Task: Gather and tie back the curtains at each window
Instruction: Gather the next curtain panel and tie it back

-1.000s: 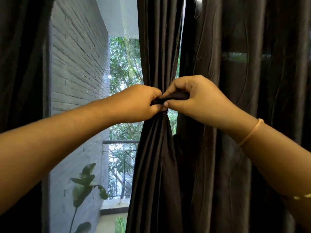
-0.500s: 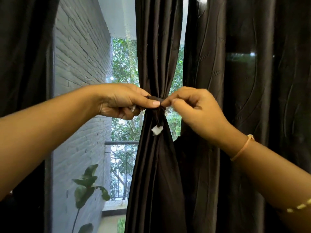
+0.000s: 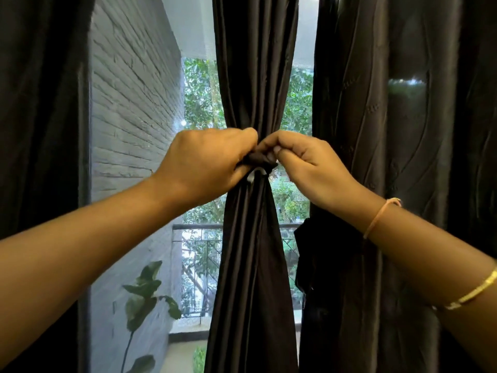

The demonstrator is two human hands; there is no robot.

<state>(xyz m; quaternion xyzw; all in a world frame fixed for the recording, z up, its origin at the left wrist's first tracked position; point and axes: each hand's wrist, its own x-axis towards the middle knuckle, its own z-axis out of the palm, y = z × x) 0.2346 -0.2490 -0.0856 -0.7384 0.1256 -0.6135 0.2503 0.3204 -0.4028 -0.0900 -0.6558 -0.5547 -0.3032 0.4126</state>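
**A:** The left hand (image 3: pixel 204 162) and right hand (image 3: pixel 304 168) both have curled fingers pinching the dark tie (image 3: pixel 259 158), which cinches the gathered curtain (image 3: pixel 250 251) mid-window. If either hand lets go early, it probably slips loose.

**B:** Yeah, but the knot's too blurry to tell if it's closed. The loose panel (image 3: pixel 376 130) hangs just beside it and could snag. The plant (image 3: pixel 145 292) is well clear.

Daylight pours through the window (image 3: pixel 199 103) behind the dark curtain (image 3: pixel 252 265), leaving the fabric nearly black; my left hand (image 3: pixel 204 165) blurs slightly, and the brick wall (image 3: pixel 129 103) bends at the wide-angle edge.
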